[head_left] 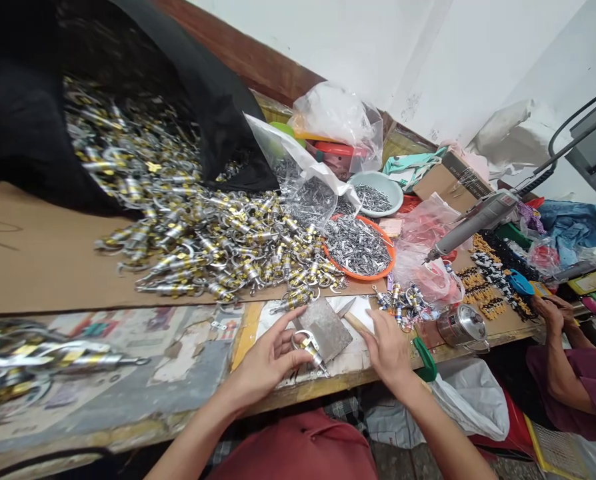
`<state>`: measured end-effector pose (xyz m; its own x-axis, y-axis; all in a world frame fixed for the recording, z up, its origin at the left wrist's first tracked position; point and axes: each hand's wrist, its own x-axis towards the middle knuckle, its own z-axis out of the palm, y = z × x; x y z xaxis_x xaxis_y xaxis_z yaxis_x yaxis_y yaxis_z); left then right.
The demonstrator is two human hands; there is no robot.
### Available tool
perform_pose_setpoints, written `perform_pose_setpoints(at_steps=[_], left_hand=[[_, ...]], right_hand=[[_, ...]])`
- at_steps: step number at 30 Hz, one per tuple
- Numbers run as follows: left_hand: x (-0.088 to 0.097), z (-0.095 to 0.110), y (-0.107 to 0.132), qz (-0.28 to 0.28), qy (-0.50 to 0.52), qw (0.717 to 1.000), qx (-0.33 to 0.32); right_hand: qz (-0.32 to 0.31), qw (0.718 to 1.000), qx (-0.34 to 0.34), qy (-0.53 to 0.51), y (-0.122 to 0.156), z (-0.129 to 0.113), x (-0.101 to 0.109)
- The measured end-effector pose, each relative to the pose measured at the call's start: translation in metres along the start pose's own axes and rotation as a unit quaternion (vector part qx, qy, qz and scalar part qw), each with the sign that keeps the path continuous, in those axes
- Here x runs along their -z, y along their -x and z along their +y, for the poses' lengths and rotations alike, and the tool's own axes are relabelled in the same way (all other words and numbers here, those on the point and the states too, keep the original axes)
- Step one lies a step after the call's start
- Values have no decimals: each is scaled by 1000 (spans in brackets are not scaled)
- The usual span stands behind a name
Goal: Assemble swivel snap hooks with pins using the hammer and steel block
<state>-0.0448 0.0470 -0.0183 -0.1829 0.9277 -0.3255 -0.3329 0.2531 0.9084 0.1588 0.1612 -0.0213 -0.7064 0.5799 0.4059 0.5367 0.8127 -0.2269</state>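
Observation:
My left hand is closed around a small silver metal piece with a curved hook end and a yellow band. Beneath that piece lies a flat grey metal block on white paper. My right hand grips the wooden handle of a small knife, whose pointed blade angles up and away from me, beside the block. Just beyond both hands spreads a large heap of similar silver and yellow pieces, spilling from a black bag.
An orange basket and a pale bowl hold small metal parts. From the right hangs an electric screwdriver. A metal-lidded jar and green clamp are near the table edge. Another person's hands work at far right.

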Motion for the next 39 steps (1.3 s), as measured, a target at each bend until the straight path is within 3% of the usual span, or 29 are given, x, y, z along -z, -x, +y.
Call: perform_pose_setpoints(at_steps=[2, 4, 8, 10, 13, 18, 23, 28, 31, 36, 39], left_hand=[[0, 1, 0, 2, 4, 1000, 0], [0, 1, 0, 5, 8, 1000, 2], [-1, 3, 1, 4, 8, 1000, -2], [-2, 4, 2, 4, 4, 1000, -2], [-2, 4, 2, 14, -7, 1000, -4], [0, 3, 0, 20, -17, 1000, -7], [0, 1, -1, 29, -11, 999, -12], [-1, 2, -1, 27, -18, 999, -18], [-1, 2, -1, 32, -14, 999, -19], [-1, 2, -2, 31, -14, 999, -18], [-1, 0, -1, 32, -19, 999, -22]], right_hand=[[-92, 993, -71, 36, 8, 19, 1], [-155, 983, -100, 8, 14, 28, 3], [-87, 986, -123, -68, 20, 18, 16], [-65, 991, -74, -91, 21, 4, 26], [-101, 991, 16, -90, 22, -15, 40], [-85, 992, 65, -61, 23, -29, 44], [-132, 989, 70, -14, 22, -31, 44], [-50, 994, 76, -53, 20, -32, 44], [-109, 991, 72, -31, 20, -33, 42], [-66, 995, 64, -48, 24, -36, 40], [-111, 991, 42, -60, 29, -34, 36]])
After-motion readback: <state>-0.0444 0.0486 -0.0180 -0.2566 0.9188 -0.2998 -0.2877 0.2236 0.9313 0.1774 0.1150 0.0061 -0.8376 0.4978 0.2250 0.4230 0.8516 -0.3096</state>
